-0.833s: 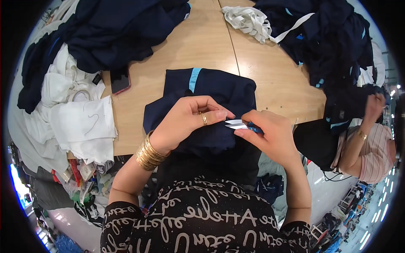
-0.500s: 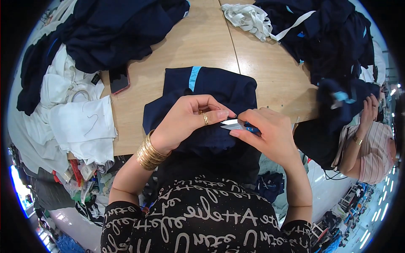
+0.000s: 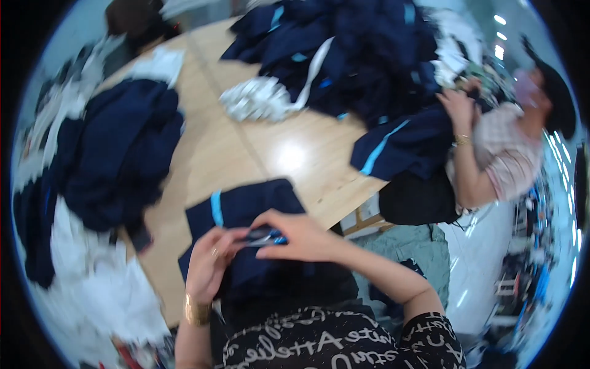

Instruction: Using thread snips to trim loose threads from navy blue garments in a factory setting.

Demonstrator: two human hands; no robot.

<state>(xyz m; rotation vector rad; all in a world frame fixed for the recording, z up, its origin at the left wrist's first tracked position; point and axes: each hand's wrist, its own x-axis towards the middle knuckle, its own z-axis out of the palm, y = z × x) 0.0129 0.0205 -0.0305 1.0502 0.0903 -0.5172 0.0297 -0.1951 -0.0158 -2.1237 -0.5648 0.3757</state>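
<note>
I have two hands on my feed, close together. The right hand (image 3: 298, 237) is clamped on one pair of blue-handled snips (image 3: 278, 237); the left hand (image 3: 208, 261) has its fingertips at the blade end, and blur keeps me from telling what it grips. Beneath them, one navy garment (image 3: 255, 200) with one light-blue stripe (image 3: 216, 209) lies over the near edge of the wooden surface (image 3: 209, 147). Further out I count two navy piles, one left (image 3: 120, 147), one right (image 3: 356, 55), one white strap bundle (image 3: 255, 100), and one co-worker (image 3: 507, 175) at right.
</note>
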